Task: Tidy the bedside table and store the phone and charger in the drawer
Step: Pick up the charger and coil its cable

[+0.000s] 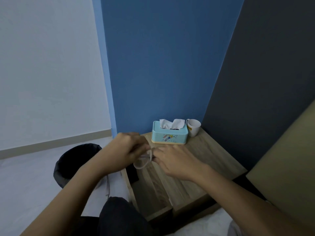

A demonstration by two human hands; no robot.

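Note:
Above the wooden bedside table [213, 160], my left hand [126, 150] and my right hand [177, 160] meet and both pinch a white charger cable [144, 160]. The cable forms a small loop hanging between the fingers. More cable [107, 186] trails down below my left wrist. Under the loop a dark flat object, probably the phone [132, 172], lies at the table's left edge, partly hidden by my hands. The drawer [153, 193] at the front of the table stands pulled open.
A light blue tissue box [169, 134] and a white mug [193, 127] stand at the back of the table against the blue wall. A black bin [73, 160] sits on the floor to the left. A bed edge [281, 167] lies right.

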